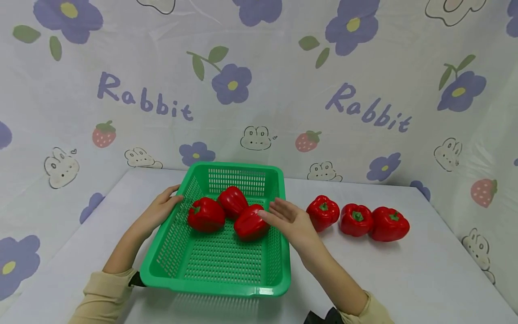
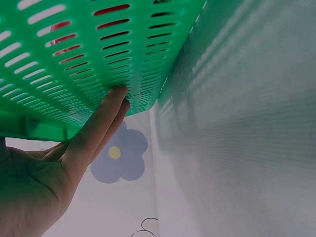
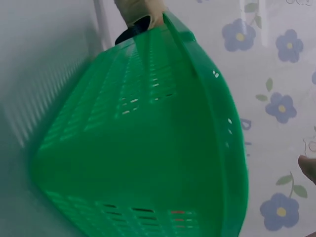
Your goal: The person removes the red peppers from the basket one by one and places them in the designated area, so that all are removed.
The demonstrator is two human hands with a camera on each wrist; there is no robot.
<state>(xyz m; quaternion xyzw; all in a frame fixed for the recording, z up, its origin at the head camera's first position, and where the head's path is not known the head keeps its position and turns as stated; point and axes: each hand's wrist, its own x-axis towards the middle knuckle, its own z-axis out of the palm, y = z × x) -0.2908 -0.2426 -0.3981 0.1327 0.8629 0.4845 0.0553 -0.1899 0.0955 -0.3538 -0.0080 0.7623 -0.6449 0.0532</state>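
Green perforated basket (image 1: 218, 287): on white table (image 1: 404, 279), three red bell peppers (image 1: 206, 215) inside toward far end | I see left hand (image 1: 158, 210) bracing basket's left side, fingers straight | right hand (image 1: 294, 225) extended, holding nothing, at basket's right side, contact unclear | three loose peppers (image 1: 357, 219) on table, right.

Room in bskt (image 1: 214, 286), nr end; 3 peppers (image 1: 233, 203) obstruct farther in; outer peppers (image 1: 356, 220) obstruct to R
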